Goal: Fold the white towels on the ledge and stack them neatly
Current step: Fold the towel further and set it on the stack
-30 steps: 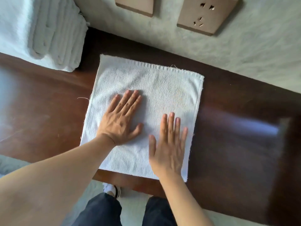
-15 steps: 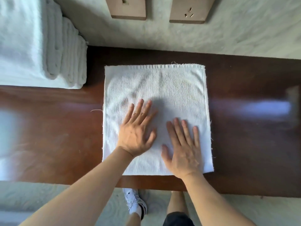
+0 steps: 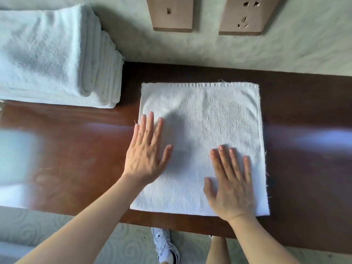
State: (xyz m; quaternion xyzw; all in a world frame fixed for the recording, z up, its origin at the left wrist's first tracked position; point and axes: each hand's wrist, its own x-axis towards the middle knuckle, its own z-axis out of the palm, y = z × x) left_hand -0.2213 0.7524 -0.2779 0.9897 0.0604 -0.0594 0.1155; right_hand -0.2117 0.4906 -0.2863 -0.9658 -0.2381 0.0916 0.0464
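A white towel (image 3: 209,121) lies spread flat and square on the dark brown wooden ledge (image 3: 76,149). My left hand (image 3: 146,151) lies flat with straight fingers over the towel's left edge, part of it over the bare wood. My right hand (image 3: 230,183) presses flat on the towel's near right part, fingers straight and spread. A stack of folded white towels (image 3: 57,54) stands at the far left of the ledge, against the wall.
Two tan wall plates, a switch (image 3: 172,14) and a socket (image 3: 245,15), sit on the pale wall behind the ledge. A bright blurred patch (image 3: 17,159) covers the ledge's left end. Below the front edge are patterned floor and a white sneaker (image 3: 165,244).
My left hand has slid left from the towel's middle to its left edge. My right hand has stayed on the near right part. The view has shifted so the stack shows more.
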